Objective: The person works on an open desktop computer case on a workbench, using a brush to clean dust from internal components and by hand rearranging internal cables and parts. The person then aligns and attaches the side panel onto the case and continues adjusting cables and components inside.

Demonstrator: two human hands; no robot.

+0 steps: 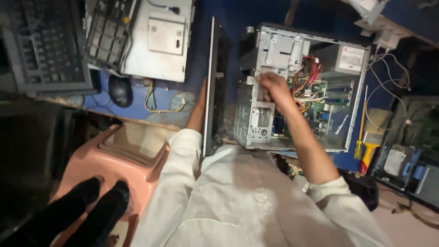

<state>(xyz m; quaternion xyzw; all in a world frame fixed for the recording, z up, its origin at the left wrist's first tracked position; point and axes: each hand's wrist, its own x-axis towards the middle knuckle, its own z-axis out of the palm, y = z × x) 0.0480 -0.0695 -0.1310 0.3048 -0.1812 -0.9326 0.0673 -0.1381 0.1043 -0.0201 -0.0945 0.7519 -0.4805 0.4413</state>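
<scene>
Inside open steel computer case (352, 103): right hand (273, 85) pinching perforated metal drive cage (256, 120); left hand hidden behind flat side panel (210, 87), grip indeterminable.

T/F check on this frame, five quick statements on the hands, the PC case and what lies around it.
1. The right hand is inside the open computer case. True.
2. The left hand is in full view, holding a screwdriver. False: only its forearm shows, the hand hidden behind the side panel.
3. A yellow-handled screwdriver lies right of the case. True.
4. The mouse sits on the pink stool. False: it lies on the blue surface.
5. A keyboard lies at upper left. True.
</scene>
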